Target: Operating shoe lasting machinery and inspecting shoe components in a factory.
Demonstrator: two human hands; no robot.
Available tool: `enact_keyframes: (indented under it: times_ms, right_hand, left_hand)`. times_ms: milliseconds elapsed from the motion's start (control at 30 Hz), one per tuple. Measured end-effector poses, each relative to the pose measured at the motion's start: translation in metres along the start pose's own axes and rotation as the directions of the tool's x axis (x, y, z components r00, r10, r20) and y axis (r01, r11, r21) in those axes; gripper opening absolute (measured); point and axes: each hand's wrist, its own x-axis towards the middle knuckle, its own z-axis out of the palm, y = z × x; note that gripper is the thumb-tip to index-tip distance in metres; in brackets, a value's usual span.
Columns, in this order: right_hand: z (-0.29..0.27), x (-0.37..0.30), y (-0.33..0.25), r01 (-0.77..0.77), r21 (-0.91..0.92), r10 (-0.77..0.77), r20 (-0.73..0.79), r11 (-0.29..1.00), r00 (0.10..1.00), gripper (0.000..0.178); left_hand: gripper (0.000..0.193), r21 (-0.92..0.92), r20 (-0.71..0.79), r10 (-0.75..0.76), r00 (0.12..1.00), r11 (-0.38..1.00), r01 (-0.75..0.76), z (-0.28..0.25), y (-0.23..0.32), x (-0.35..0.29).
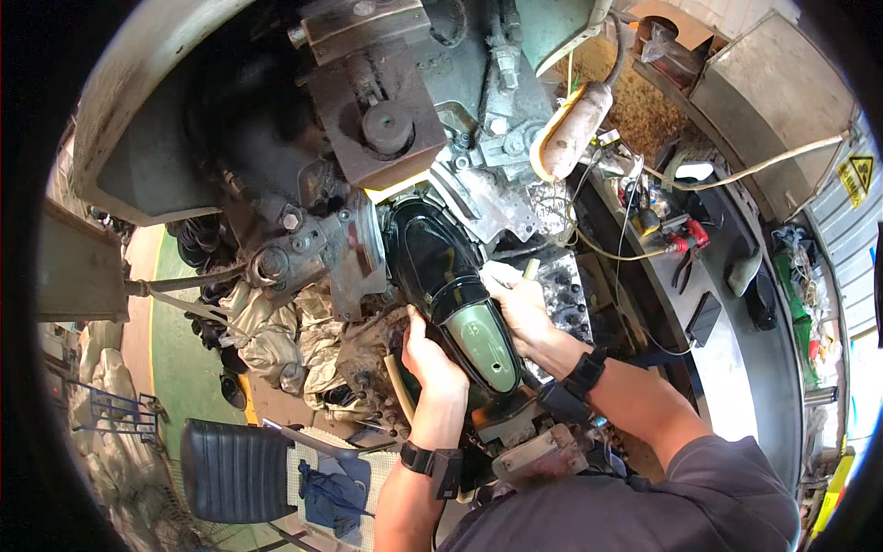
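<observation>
A glossy black shoe upper [434, 250] sits over a green shoe last [482, 344], toe pointing away from me into the machine. The last's bare green top, with a small hole near the heel end, faces up. My left hand [430, 357] holds the shoe's left side, its thumb against the black upper. On the other side my right hand [520, 308] grips the shoe near its opening; its fingertips are washed out by bright light and partly hidden. Metal plates of the machine [345, 248] stand close around the toe.
A lit work lamp [575, 131] hangs at the upper right. Red-handled pliers [685, 248] and a dark phone-like device [704, 317] lie on the right-hand bench [727, 386]. Pale crumpled cloth or bags [317, 336] lie left of the machine, behind a black chair [235, 471].
</observation>
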Motion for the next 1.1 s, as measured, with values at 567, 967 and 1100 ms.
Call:
enact_keyframes:
  times_ms: [567,967,1100]
  right_hand:
    - [-0.016,0.022,0.008,-0.056,0.094,0.045,0.114,0.994,0.993,0.009]
    - [-0.003,0.010,0.001,-0.073,0.172,0.069,0.027,0.982,0.997,0.019]
    - [0.000,0.004,-0.009,-0.175,0.152,0.172,0.033,0.973,0.985,0.023]
  left_hand:
    - [0.029,0.119,-0.135,0.286,0.949,0.955,-0.271,0.015,-0.021,0.002]
    - [0.032,0.151,-0.005,0.452,0.892,0.882,-0.446,-0.007,-0.033,0.024]
    - [0.032,0.112,-0.023,0.391,0.920,0.916,-0.386,-0.001,-0.026,0.014]
